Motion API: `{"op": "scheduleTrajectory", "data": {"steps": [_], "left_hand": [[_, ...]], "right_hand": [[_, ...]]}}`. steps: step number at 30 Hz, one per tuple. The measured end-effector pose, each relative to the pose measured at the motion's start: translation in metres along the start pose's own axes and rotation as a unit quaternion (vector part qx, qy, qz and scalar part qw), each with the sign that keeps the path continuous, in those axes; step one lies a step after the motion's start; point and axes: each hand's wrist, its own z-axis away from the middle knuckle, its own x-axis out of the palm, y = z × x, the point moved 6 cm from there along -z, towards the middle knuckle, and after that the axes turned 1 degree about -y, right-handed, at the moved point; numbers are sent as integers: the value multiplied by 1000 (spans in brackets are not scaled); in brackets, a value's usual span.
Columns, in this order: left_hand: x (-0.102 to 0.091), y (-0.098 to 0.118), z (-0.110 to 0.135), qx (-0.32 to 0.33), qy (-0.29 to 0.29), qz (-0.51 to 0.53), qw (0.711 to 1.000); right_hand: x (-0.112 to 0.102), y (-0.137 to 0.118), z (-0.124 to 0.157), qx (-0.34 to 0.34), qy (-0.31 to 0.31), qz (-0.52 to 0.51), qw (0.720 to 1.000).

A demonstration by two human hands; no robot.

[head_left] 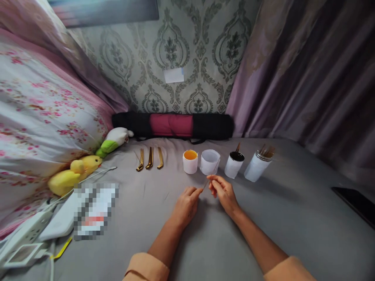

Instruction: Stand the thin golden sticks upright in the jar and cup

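Observation:
Low over the grey sheet, my left hand [187, 205] is closed, its thumb and forefinger pinching a thin stick [205, 185]. The stick slants up to my right hand [222, 192], whose fingers are bent and pinched around its upper part; both its ends are hard to make out. Just beyond my hands stand a white cup with an orange inside [190, 166] and a plain white cup [209, 166]. To their right are a white-wrapped can with a dark inside [233, 168] and a tilted white jar of thin sticks [258, 168].
Three groups of bent gold pieces [149, 159] lie left of the cups. A black and maroon roll bag [171, 125] runs along the wall. Plush toys [73, 175], a power strip [25, 234] and cables lie at left. A dark flat device [356, 205] is at far right.

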Motion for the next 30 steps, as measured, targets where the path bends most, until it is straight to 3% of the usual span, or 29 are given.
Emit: {"op": "scheduleTrajectory", "data": {"steps": [7, 19, 30], "left_hand": [[-1, 0, -1, -19, 1, 7, 1000], [-5, -4, -2, -62, 58, 139, 987], [-2, -6, -4, -128, 39, 180, 975]], "right_hand": [[2, 0, -1, -3, 4, 9, 1000], [3, 6, -2, 5, 15, 35, 999], [2, 6, -2, -10, 13, 34, 999]]}}
